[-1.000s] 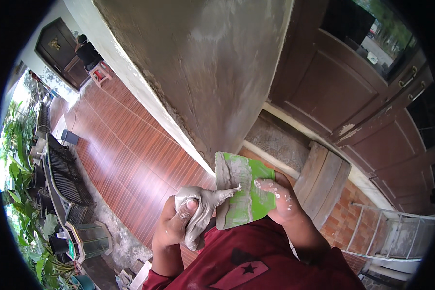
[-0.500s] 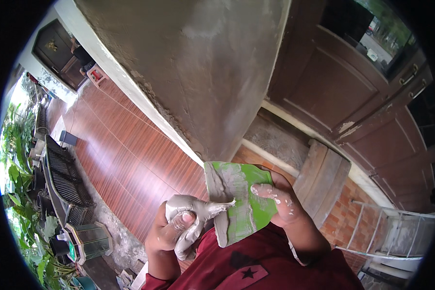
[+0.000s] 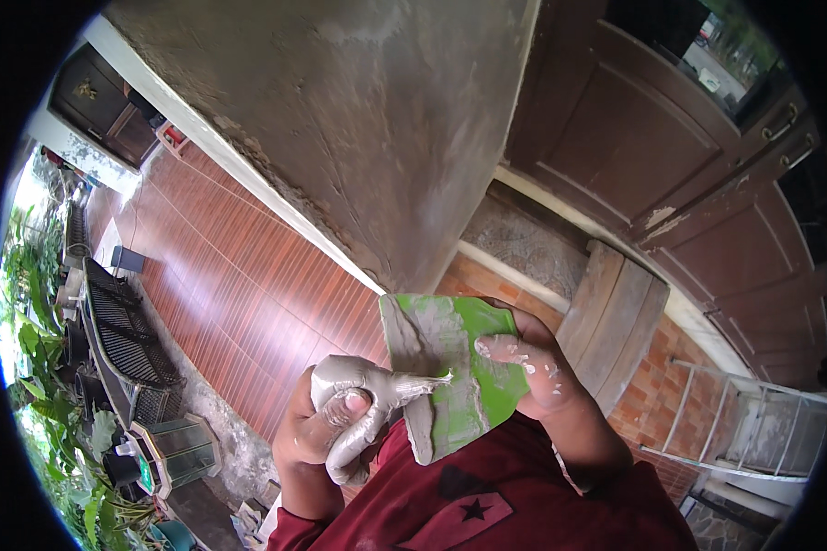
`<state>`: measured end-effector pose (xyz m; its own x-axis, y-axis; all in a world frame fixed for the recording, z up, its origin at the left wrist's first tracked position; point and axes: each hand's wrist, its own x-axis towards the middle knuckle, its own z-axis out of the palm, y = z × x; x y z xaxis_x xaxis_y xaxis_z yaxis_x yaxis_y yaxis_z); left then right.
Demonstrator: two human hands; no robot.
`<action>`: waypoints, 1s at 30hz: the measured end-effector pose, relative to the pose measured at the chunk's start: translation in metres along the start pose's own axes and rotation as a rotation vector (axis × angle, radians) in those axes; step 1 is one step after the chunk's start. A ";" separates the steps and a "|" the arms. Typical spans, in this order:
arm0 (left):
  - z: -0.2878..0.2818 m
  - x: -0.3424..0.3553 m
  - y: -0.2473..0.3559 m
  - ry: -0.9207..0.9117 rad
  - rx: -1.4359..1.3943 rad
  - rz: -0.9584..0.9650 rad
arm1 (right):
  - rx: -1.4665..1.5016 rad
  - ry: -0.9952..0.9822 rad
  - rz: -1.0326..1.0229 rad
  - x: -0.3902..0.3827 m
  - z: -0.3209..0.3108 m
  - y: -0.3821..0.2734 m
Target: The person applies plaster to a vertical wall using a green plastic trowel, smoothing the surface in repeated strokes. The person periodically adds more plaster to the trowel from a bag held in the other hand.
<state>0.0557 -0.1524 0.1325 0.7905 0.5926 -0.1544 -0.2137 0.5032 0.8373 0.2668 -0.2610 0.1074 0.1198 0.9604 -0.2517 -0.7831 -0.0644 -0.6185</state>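
Note:
My right hand (image 3: 538, 367) grips a flat green plastic scraper (image 3: 496, 395) by its right side, thumb on top and fingers beneath. Wet grey plaster (image 3: 409, 340) coats the scraper's left part in a thick strip, with thinner smears toward the middle. My left hand (image 3: 308, 427) is closed, its thumb pressed against a soft-looking, plaster-covered grey mass (image 3: 368, 381). Whether that mass is a cloth or coated fingers I cannot make out. Its thin pointed tip reaches over the scraper's face. Specks of plaster dot both hands.
Ahead rises a plastered wall corner (image 3: 368, 138) with a pale edge. Brown double doors (image 3: 616, 138) stand at right, above a wooden step (image 3: 616, 317) and a metal ladder-like frame (image 3: 744, 422). At left are a reddish striped floor (image 3: 239, 303), a dark bench (image 3: 124, 331), a lantern (image 3: 179, 450) and plants (image 3: 37, 367).
The view has shifted slightly. Both hands and the scraper appear a little higher and further left, while the plaster-covered tip stays over the scraper.

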 end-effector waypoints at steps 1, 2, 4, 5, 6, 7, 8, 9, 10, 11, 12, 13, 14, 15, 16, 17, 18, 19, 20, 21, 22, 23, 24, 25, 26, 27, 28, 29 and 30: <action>0.000 0.000 0.000 -0.012 -0.006 -0.011 | -0.009 0.023 0.009 0.000 0.000 0.000; -0.001 0.000 0.001 0.015 0.018 0.006 | -0.004 0.019 0.012 0.000 -0.001 0.000; 0.001 -0.003 0.000 0.079 0.092 0.043 | 0.006 0.016 0.017 -0.001 -0.001 0.000; -0.001 -0.003 0.003 0.027 0.055 -0.002 | 0.011 0.016 0.019 -0.001 -0.001 0.000; -0.004 -0.004 0.007 -0.016 0.044 -0.044 | 0.015 0.017 0.021 -0.001 -0.002 0.001; -0.005 -0.005 0.009 -0.080 0.006 -0.063 | 0.014 0.028 0.018 -0.001 -0.002 0.001; -0.005 -0.007 0.010 -0.048 0.035 -0.083 | 0.013 0.040 0.014 -0.001 -0.003 0.002; -0.004 -0.008 0.010 -0.037 0.038 -0.080 | 0.019 0.036 0.013 -0.001 -0.003 0.003; -0.004 -0.010 0.009 -0.034 0.029 -0.064 | 0.017 0.050 0.006 -0.001 -0.004 0.003; -0.002 -0.010 0.007 0.009 0.055 -0.047 | 0.022 0.048 0.001 -0.001 -0.005 0.004; 0.001 -0.011 0.003 0.045 0.070 -0.018 | 0.027 0.047 -0.004 -0.001 -0.005 0.004; 0.002 -0.011 0.001 0.080 0.084 0.011 | 0.026 0.048 -0.003 -0.001 -0.006 0.004; 0.002 -0.011 0.001 0.069 0.078 0.014 | 0.025 0.049 -0.002 -0.001 -0.006 0.005; 0.003 -0.010 0.001 0.058 0.072 0.016 | 0.024 0.050 -0.001 -0.001 -0.006 0.005; 0.003 -0.010 0.001 0.046 0.066 0.019 | 0.029 0.040 -0.002 -0.001 -0.006 0.005; 0.005 -0.011 0.001 0.073 0.059 0.021 | 0.033 0.030 -0.003 -0.002 -0.006 0.005; 0.007 -0.012 0.000 0.100 0.052 0.024 | 0.048 0.003 -0.008 -0.002 -0.005 0.005; 0.008 -0.012 0.000 0.127 0.044 0.027 | 0.040 0.015 -0.001 -0.002 -0.005 0.005; 0.009 -0.012 0.000 0.135 0.058 0.029 | 0.041 0.010 0.003 -0.003 -0.005 0.005; 0.010 -0.012 0.001 0.143 0.072 0.030 | 0.053 0.001 0.006 -0.003 -0.004 0.004; 0.011 -0.012 0.001 0.151 0.087 0.031 | 0.042 0.008 0.009 -0.003 -0.004 0.004; 0.012 -0.012 0.001 0.159 0.081 0.026 | 0.040 0.010 0.011 -0.004 -0.003 0.004; 0.013 -0.012 0.001 0.166 0.076 0.021 | 0.051 0.002 0.010 -0.004 -0.003 0.003; 0.013 -0.013 0.001 0.173 0.070 0.015 | 0.039 0.009 0.011 -0.005 -0.003 0.003; 0.013 -0.013 0.001 0.178 0.072 0.024 | 0.040 0.007 0.008 -0.005 -0.003 0.003; 0.013 -0.013 0.000 0.182 0.074 0.032 | 0.052 -0.006 0.004 -0.005 -0.002 0.003; 0.011 -0.014 0.001 0.165 0.067 0.018 | 0.039 0.005 0.005 -0.005 -0.002 0.003; 0.010 -0.014 0.001 0.149 0.060 0.004 | 0.037 0.006 0.005 -0.005 -0.002 0.004; 0.005 -0.014 0.005 0.111 0.045 -0.034 | 0.044 -0.001 0.006 -0.005 -0.002 0.004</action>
<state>0.0464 -0.1617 0.1413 0.7278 0.6432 -0.2377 -0.1602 0.4966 0.8531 0.2645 -0.2670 0.1047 0.1148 0.9602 -0.2545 -0.8099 -0.0579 -0.5837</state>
